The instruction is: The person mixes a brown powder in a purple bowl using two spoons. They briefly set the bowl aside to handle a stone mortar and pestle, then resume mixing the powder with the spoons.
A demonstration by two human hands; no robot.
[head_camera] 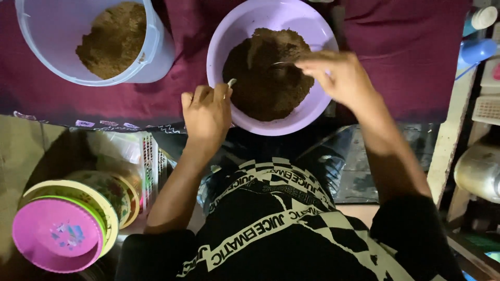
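Observation:
A lilac plastic bowl (307, 112) filled with brown powder (263, 80) rests on a maroon cloth (411, 47). My left hand (207, 112) grips the bowl's near left rim, with a small pale object poking out between the fingers. My right hand (338, 75) reaches over the bowl from the right and holds a metal spoon (284, 64) whose bowl lies on the powder.
A white bucket (156, 52) with more brown powder stands at the upper left on the cloth. Stacked coloured plastic plates, pink on top (57, 234), lie at the lower left. A wooden post (450, 130), a metal pot (479, 171) and blue-and-white containers (479, 49) are at the right.

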